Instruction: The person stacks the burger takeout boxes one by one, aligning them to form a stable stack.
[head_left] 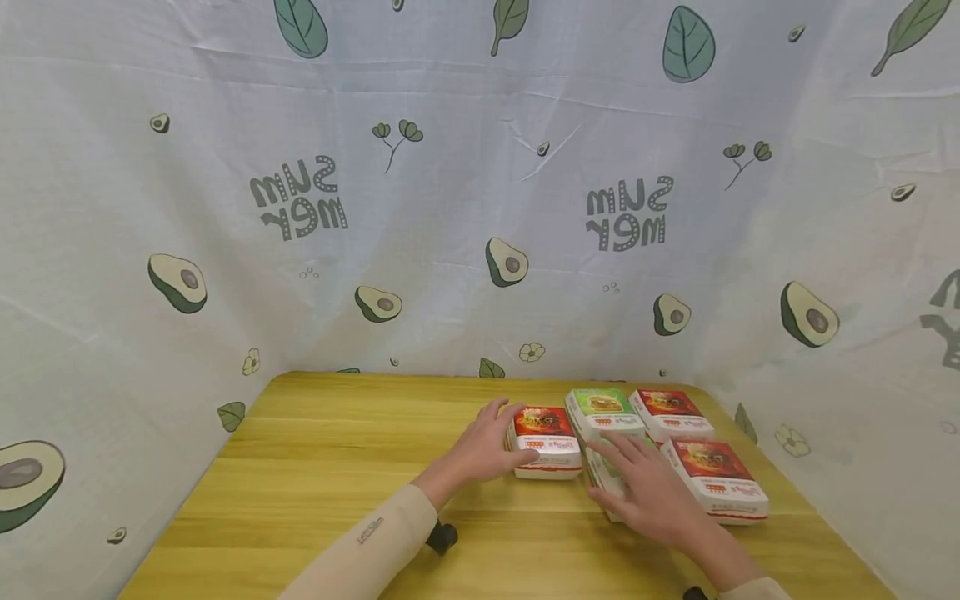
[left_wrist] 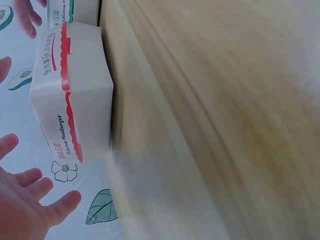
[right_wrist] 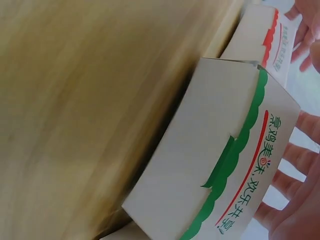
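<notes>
My left hand (head_left: 483, 446) is at the left side of a red-and-white hamburger box (head_left: 551, 446), fingers spread. In the left wrist view, its fingers stand apart beside that box (left_wrist: 75, 95). Over the front green-and-white hamburger box (head_left: 602, 472) lies my right hand (head_left: 648, 487), covering much of its lid. The right wrist view shows that green-edged box (right_wrist: 220, 150) large, with loosely extended fingers (right_wrist: 300, 160) at its top. Directly behind it is another green hamburger box (head_left: 603, 411).
Two more red hamburger boxes stand to the right, one at the back (head_left: 671, 414) and one in front (head_left: 716, 479). All rest on a wooden table (head_left: 315, 467). A white curtain (head_left: 450, 208) printed with avocados and leaves hangs behind and at both sides.
</notes>
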